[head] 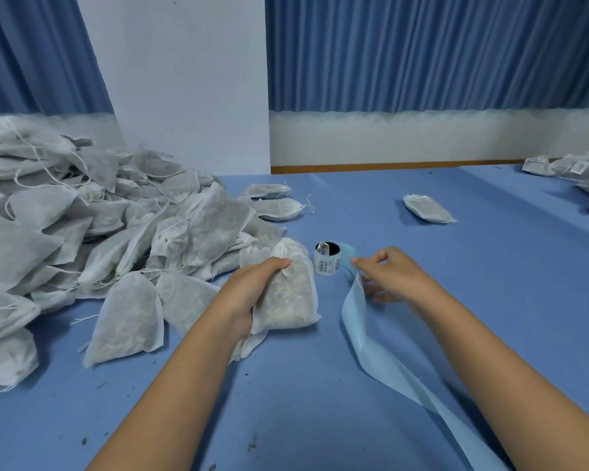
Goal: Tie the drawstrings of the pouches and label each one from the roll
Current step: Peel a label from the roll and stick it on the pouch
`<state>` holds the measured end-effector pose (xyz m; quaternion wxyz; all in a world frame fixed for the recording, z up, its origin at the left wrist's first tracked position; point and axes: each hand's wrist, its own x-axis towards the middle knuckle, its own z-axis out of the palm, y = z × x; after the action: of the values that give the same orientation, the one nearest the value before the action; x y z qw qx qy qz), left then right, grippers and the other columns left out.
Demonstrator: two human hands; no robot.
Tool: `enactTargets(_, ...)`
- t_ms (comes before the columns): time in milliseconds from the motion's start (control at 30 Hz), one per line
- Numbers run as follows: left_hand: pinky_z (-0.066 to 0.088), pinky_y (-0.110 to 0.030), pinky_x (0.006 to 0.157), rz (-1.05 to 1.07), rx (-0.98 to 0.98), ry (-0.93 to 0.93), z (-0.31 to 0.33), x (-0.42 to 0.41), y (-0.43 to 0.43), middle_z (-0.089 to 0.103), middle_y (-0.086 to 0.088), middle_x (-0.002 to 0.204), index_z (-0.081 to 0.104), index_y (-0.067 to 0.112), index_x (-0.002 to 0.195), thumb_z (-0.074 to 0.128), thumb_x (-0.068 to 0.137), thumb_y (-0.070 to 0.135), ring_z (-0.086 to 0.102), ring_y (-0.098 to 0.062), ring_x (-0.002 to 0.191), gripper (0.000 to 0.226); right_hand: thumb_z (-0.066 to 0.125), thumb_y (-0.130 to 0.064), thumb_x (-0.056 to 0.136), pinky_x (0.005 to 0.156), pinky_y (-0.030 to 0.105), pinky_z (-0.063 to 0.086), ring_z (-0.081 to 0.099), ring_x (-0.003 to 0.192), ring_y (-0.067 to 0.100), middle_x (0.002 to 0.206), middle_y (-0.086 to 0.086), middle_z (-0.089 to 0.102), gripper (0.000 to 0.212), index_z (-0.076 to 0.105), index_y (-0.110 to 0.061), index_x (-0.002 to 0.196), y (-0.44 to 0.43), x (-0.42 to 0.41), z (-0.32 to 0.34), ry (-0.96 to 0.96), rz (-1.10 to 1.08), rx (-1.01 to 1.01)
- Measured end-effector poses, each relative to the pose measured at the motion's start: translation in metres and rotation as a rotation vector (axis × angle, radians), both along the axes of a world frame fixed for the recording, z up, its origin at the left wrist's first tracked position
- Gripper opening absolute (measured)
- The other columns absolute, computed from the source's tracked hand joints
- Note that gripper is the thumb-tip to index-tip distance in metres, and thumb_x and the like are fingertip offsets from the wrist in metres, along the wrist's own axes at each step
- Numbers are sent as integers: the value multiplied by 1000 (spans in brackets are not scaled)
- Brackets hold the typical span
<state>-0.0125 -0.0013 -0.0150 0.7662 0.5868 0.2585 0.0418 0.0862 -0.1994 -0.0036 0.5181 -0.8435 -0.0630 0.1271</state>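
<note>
Backing strip [381, 362] trails closest to the camera, thin, floppy and probably slick, so pinching an edge looks like the way to go. Right hand [393, 277] has its fingertips on that strip just beside the label roll [327, 259], though whether it's actually pinching a label is hard to tell. Left hand [252, 294] is wrapped around a filled pouch [288, 294] on the table [286, 402]: soft, light, squishy, best held around the body. Further left sits the pile of pouches [82, 232].
</note>
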Motion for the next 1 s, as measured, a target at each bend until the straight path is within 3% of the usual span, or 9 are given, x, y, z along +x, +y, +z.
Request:
enactTargets(167,57,-34,79,-53,-67,-6,1,-1,0,75,-6,87,73,9,99,74,83,24,71,-23,84,22,76,-23,83,53,27,57,60,58,14,80,7,60,38,47,-11,104,7,-9,-7,148,35,115)
enactTargets(300,56,-34,75,-183,-197,-15,0,-4,2,73,-8,93,70,8,108,71,81,23,71,-22,82,31,82,-17,76,63,31,57,58,63,15,86,4,56,42,51,-9,104,15,-13,-15,6,83,86)
enactTargets(433,56,-33,69,-315,-314,-28,-4,-5,7,68,-18,114,68,4,119,63,85,26,70,-25,88,41,67,-25,88,65,23,48,54,65,8,73,-11,59,8,62,-18,88,25,-22,-18,-183,302,-10)
enactTargets(500,56,-28,63,-343,-330,-35,-7,-4,8,73,-12,98,74,6,104,65,84,26,72,-22,81,30,52,-13,95,62,18,40,49,64,6,68,-14,57,17,65,-22,89,27,-27,-18,-193,394,-36)
enactTargets(567,55,-25,58,-344,-306,-28,-9,-2,7,73,-6,82,78,9,86,70,76,26,71,-17,69,21,46,-2,93,69,22,43,53,71,10,80,-7,62,28,66,-21,94,26,-29,-18,-212,440,-68)
enactTargets(667,53,-24,56,-349,-284,-26,-11,0,6,70,-4,73,77,11,77,72,73,25,67,-15,61,16,54,0,90,83,20,46,61,91,10,96,-6,66,24,67,-21,93,24,-30,-19,-274,462,-83)
enactTargets(800,51,-21,50,-402,-334,-46,-9,-2,5,68,-4,65,75,10,65,67,77,22,65,-14,54,20,72,-14,83,77,23,48,59,83,14,102,1,60,17,65,-28,88,22,-23,-20,-310,332,-55)
enactTargets(900,49,-22,48,-401,-386,-50,-8,-4,6,62,-3,64,70,5,77,66,78,21,60,-14,51,16,80,-25,76,78,33,54,59,72,15,92,-1,60,22,67,-24,95,18,-20,-17,-207,269,-35)
enactTargets(1000,45,-23,47,-392,-387,-19,-9,-3,7,52,-4,67,58,9,90,68,75,22,51,-15,55,22,78,-17,79,70,35,60,61,63,19,72,5,57,23,68,-16,99,17,-23,-15,-73,310,44)
